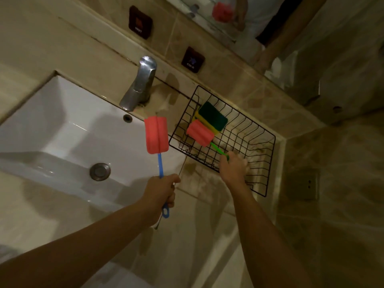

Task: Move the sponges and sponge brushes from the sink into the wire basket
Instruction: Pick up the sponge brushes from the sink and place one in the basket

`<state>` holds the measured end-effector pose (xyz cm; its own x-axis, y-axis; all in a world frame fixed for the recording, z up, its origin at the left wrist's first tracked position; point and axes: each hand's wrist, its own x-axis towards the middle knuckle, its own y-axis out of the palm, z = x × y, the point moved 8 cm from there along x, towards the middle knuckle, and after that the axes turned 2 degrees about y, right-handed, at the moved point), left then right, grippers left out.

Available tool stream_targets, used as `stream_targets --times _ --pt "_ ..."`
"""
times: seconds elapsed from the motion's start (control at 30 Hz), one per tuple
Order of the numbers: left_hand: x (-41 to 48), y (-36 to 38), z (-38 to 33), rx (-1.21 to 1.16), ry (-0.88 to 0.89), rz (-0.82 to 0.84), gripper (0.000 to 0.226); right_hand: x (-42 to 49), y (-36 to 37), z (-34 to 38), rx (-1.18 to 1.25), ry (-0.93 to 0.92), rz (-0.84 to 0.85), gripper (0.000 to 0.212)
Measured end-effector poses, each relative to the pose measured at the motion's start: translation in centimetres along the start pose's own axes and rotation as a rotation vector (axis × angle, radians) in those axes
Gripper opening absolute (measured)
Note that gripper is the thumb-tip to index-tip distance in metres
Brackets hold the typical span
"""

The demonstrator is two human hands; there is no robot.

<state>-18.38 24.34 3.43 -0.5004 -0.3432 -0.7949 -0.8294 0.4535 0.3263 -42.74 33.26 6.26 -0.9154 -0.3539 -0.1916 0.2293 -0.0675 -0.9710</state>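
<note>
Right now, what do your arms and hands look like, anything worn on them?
Both arms are bare as far as the view shows: no sleeves, gloves or watch. The left hand and right hand show no rings that I can make out in this dim light.

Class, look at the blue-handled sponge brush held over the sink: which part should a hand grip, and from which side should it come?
Grip the thin blue handle of the blue-handled sponge brush low down, coming from below, as the left hand does. The brush stands upright, its soft pink head on top, and the rigid handle is slim enough to wrap.
</note>
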Motion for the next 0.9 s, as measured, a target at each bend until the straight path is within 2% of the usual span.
stream_targets --times 0.17,0.27,0.4,0.5,0.53,0.57,0.63,0.7,0.73,0.8,0.9 --pt "0.0 -1.3 0.3 0.008 -0.016 -0.019 0.017 2.7 0.6 0.0 -0.168 0.036 0.027 0.039" --pt "0.1 -2.2 0.3 -0.009 -0.022 -0.043 0.023 3.5 0.9 1.0 -0.128 0.003 0.03 0.035" --pt "0.1 -2.3 0.2 0.003 -0.025 -0.008 0.029 3.5 -0.6 2.6 0.079 -0.01 -0.061 0.032" --pt "0.4 -1.2 0.0 0.028 -0.01 0.069 0.038 1.5 -3.6 5.3 0.387 -0.073 -0.209 0.007" --pt "0.5 -0.8 -0.1 0.028 0.002 0.084 0.04 0.2 -4.5 6.5 0.5 -0.102 -0.201 0.007" --pt "0.6 -0.3 -0.2 0.028 0.017 0.09 0.04 -1.1 -4.9 7.8 0.609 -0.144 -0.123 0.012" --pt "0.7 0.6 -0.5 0.045 0.064 0.086 0.037 -4.3 -4.1 10.9 0.743 -0.28 0.233 0.009" --pt "0.5 1.8 -1.0 0.069 0.111 0.116 0.031 -8.1 -2.9 13.1 0.715 -0.412 0.609 0.012" --pt "0.3 2.4 -1.1 0.078 0.122 0.144 0.029 -9.4 -2.5 13.4 0.668 -0.447 0.696 0.013" --pt "0.0 3.3 -1.4 0.091 0.142 0.193 0.026 -10.0 -2.5 13.3 0.624 -0.449 0.682 0.015" --pt "-0.3 4.1 -2.0 0.219 0.217 0.257 0.017 -8.9 -3.9 12.5 0.718 -0.366 0.542 0.014"
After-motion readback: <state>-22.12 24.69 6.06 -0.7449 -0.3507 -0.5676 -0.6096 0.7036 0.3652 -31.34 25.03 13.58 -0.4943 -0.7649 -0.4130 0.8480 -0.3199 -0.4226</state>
